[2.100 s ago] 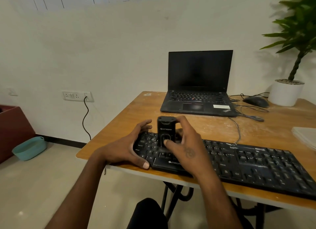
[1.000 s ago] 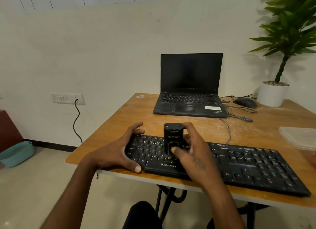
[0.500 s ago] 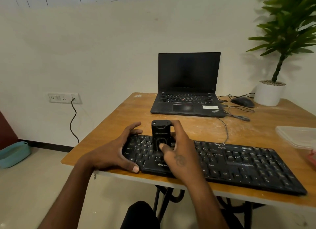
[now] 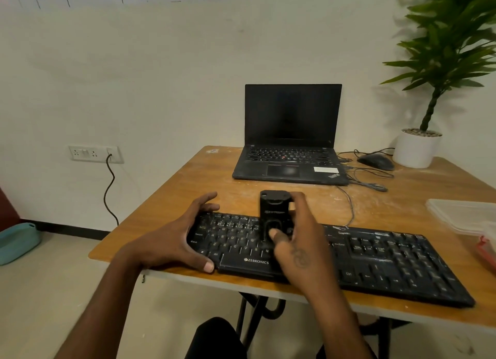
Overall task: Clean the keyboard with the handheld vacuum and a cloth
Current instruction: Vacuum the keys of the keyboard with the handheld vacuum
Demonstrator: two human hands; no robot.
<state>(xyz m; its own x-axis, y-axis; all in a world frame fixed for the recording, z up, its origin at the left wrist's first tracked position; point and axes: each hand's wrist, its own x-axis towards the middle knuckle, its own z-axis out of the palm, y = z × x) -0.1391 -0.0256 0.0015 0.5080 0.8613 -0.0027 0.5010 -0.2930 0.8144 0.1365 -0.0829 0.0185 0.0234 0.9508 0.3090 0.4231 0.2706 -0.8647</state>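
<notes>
Your right hand (image 4: 295, 240) grips the handheld vacuum (image 4: 273, 214), standing upright on the left-centre keys of the Zebronics keyboard (image 4: 375, 256). Your left hand (image 4: 182, 238) clamps the keyboard's left end, thumb on its front edge. That front edge sits near the table (image 4: 188, 181) lip; a hard push could slide it off. No cloth visible.
</notes>
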